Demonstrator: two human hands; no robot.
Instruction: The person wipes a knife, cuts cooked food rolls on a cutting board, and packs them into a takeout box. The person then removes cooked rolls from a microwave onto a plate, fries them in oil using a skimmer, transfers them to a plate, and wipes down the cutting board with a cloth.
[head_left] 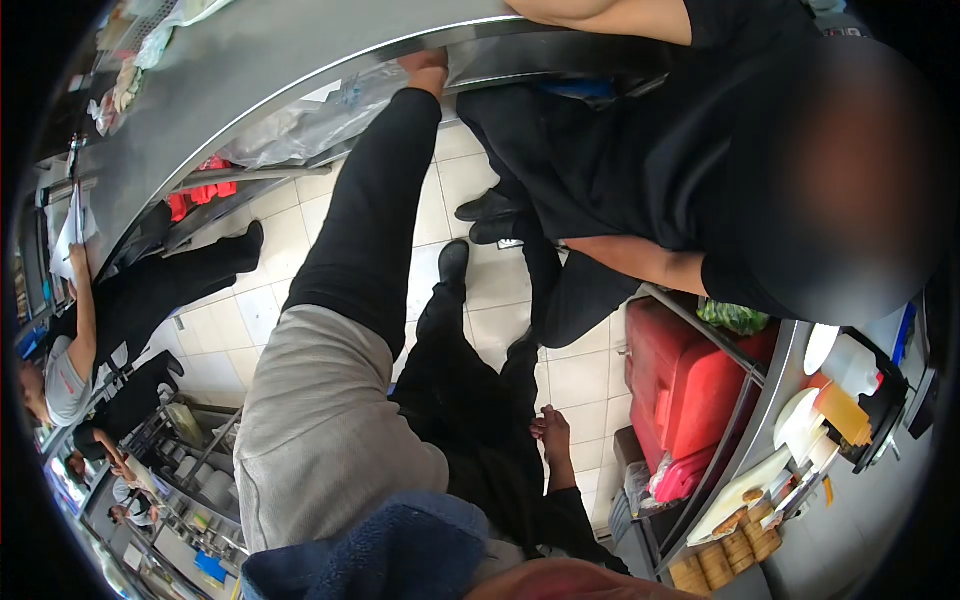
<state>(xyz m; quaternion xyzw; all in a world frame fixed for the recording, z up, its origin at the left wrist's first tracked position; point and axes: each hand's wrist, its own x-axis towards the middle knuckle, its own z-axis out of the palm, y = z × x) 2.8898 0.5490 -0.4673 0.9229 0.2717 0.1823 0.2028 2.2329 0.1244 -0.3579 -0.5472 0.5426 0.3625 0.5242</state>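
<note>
My left arm, in a grey sleeve with a black lower part, stretches forward to the steel counter [300, 50]. At its end my left hand [425, 65] reaches in at the counter's edge, beside clear plastic sheeting [300, 130] on the shelf below. Its fingers are blurred and partly hidden, so what they touch does not show. My right hand [552, 432] hangs low beside my dark trousers, over the tiled floor. Those fingers are loosely curled in, and nothing shows in them.
A co-worker in black [640, 150] stands close on the right, leaning an arm on the counter. Red bins [680, 380] sit under a side table holding bamboo steamers [735, 550], a cutting board [735, 495] and bottles. Other people [75, 350] work at left.
</note>
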